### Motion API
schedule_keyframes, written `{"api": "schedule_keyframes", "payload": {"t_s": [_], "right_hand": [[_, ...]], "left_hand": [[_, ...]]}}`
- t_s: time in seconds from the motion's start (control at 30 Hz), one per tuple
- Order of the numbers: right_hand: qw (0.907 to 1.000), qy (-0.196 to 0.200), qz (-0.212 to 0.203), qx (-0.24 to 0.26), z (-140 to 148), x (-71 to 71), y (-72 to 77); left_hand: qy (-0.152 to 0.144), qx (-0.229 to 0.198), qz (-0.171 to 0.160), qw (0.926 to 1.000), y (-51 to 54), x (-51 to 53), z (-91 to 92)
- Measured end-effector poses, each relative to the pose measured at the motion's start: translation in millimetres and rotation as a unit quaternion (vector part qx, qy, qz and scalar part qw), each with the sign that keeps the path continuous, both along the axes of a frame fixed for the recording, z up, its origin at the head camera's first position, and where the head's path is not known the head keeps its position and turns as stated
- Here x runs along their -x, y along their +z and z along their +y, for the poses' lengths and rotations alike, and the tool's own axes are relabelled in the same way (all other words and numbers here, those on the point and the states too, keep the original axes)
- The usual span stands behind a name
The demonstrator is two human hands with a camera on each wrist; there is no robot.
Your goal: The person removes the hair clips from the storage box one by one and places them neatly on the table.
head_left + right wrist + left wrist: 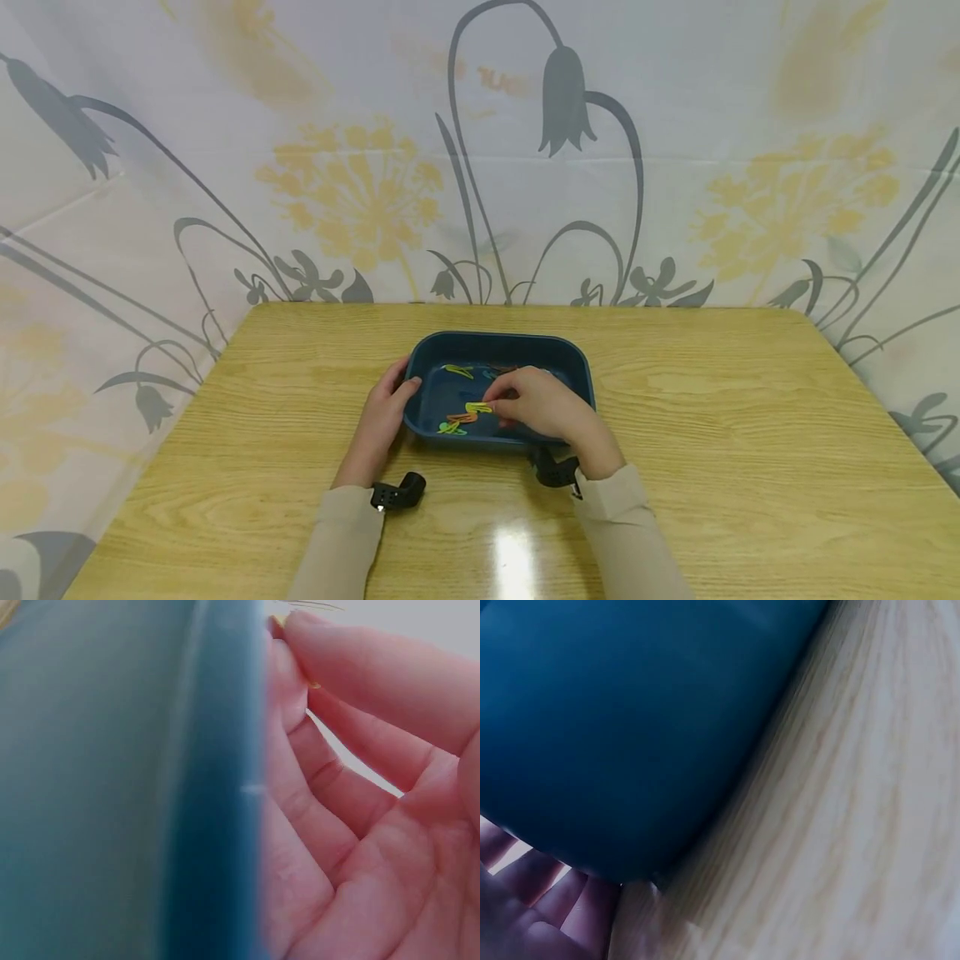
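A dark blue rectangular tray with raised walls stands on the wooden table. At its left end, my left hand holds the wall, thumb over the rim and fingers along the outside. The left wrist view shows those fingers against the outer side. Over the tray's inside, my right hand pinches a thin yellow rubber band between thumb and fingertips. Below it lie an orange band and a green one. A yellow-green band lies near the back wall. Other bands are partly hidden behind the right hand.
The wooden table extends on both sides of the tray. Behind it hangs a pale cloth with grey and yellow flowers. Black wrist cameras sit by both sleeves.
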State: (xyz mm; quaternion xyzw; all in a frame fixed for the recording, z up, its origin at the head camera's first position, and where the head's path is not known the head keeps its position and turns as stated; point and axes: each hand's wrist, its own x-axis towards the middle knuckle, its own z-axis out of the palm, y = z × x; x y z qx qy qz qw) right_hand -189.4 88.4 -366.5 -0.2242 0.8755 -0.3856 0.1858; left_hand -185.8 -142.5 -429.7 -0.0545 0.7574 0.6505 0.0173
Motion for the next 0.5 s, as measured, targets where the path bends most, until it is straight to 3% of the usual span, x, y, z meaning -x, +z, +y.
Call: {"api": "schedule_keyframes", "payload": {"t_s": [0.23, 0.5], "right_hand": [[0.9993, -0.014, 0.020, 0.028, 8, 0.0, 4.9], [0.9981, -0.035, 0.050, 0.014, 22, 2.9, 5.1]], "left_hand": [[-0.012, -0.013, 0.014, 0.9997, -0.3, -0.7, -0.7], [-0.024, 0.007, 0.034, 0.9991, 2.1, 0.5, -3.3]]}}
